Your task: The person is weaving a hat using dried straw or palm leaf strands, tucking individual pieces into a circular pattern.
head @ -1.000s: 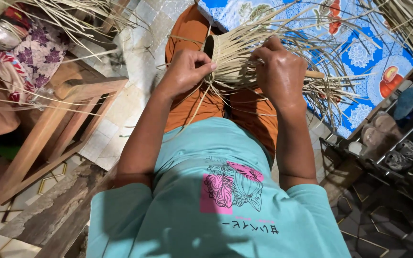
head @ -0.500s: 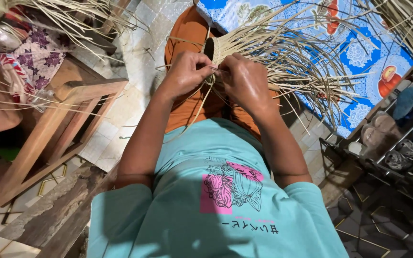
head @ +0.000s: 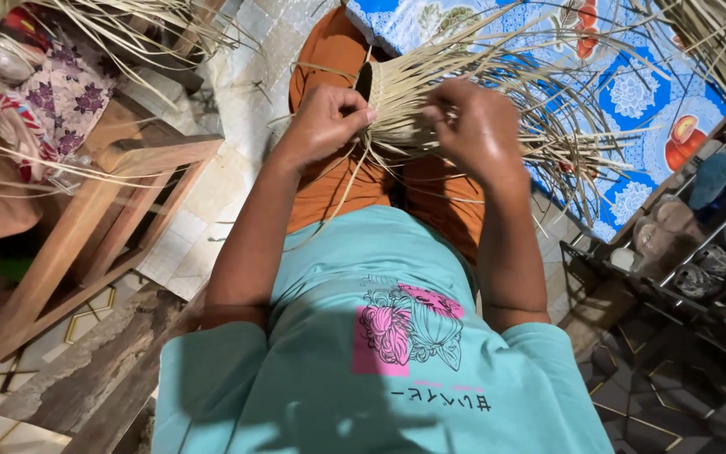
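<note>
A half-woven basket [head: 401,105] of pale straw strips rests on my lap, over orange trousers [head: 329,67]. Long loose strips [head: 548,92] fan out from it toward the upper right. My left hand [head: 325,122] grips the basket's woven edge at its left side, thumb pressed on the weave. My right hand [head: 472,130] is closed over strips on the basket's right side, knuckles toward the camera. Both hands are close together, with the woven part between them.
A blue flowered cloth [head: 632,92] lies beyond the basket. A wooden stool frame [head: 102,210] stands at the left with flowered fabric [head: 65,101] and more straw bundles [head: 119,25] above it. A rack with shoes [head: 699,227] is at the right. The floor is tiled.
My right hand moved left from the loose strips onto the basket, then slid right again. The basket has turned so its woven wall faces me. My left hand kept its grip.
</note>
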